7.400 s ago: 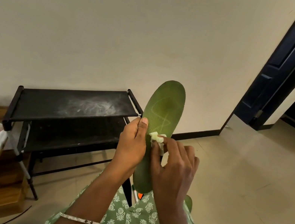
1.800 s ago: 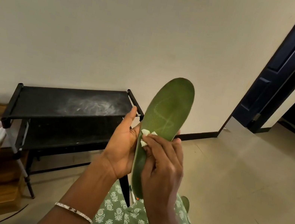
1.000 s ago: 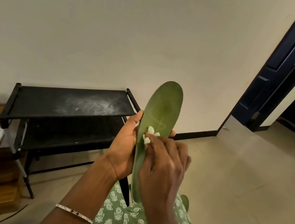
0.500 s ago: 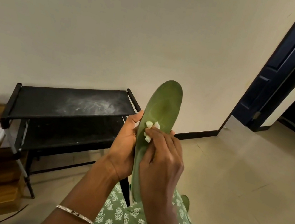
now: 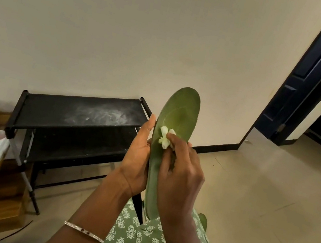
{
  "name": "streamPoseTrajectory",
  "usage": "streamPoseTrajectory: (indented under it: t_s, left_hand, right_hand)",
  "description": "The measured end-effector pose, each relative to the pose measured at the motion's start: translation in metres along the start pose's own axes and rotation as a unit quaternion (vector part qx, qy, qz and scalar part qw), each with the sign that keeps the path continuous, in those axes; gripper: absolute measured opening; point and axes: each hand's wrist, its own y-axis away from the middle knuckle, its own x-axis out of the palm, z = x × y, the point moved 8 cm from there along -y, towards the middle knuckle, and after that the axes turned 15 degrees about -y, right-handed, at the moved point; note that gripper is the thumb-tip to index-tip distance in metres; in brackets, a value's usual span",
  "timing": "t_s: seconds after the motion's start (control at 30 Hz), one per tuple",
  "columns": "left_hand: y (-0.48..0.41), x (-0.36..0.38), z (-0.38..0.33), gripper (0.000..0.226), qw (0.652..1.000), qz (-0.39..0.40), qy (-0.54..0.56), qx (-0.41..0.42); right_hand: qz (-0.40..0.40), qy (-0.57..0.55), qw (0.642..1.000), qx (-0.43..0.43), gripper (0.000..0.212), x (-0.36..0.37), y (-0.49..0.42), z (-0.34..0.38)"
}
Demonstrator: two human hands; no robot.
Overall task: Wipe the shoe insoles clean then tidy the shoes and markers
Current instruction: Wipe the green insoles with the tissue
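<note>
A black tube-framed rack with dusty fabric shelves is standing just beyond the left hand. That hand is gripping the edge of a long, oval, finely ribbed green insole, holding it upright. The right hand, fingers curled, is pinching a small crumpled white wipe against the insole's middle.

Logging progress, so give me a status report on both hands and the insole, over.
Left hand grips green insole upright by its edge. Right hand pinches white wipe against its face, mid-length. Nothing blocking the wiping.
</note>
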Motion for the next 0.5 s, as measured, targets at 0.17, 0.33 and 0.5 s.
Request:
streamPoseTrajectory:
  t_s: [0.17, 0.33, 0.5]
  left_hand:
    - [0.0, -0.007, -0.003, 0.082, 0.999, -0.026, -0.028, 0.009]
    - [0.0, -0.01, -0.007, 0.089, 0.997, -0.019, -0.068, 0.021]
    - [0.002, -0.005, -0.005, 0.079, 0.997, -0.027, -0.069, 0.021]
  right_hand:
    - [0.021, -0.024, 0.999, 0.044, 0.023, 0.003, 0.008, -0.008]
    - [0.077, 0.003, 0.995, 0.06, 0.018, 0.01, 0.032, -0.004]
    - [0.033, 0.116, 0.993, 0.01, 0.019, 0.004, 0.011, -0.007]
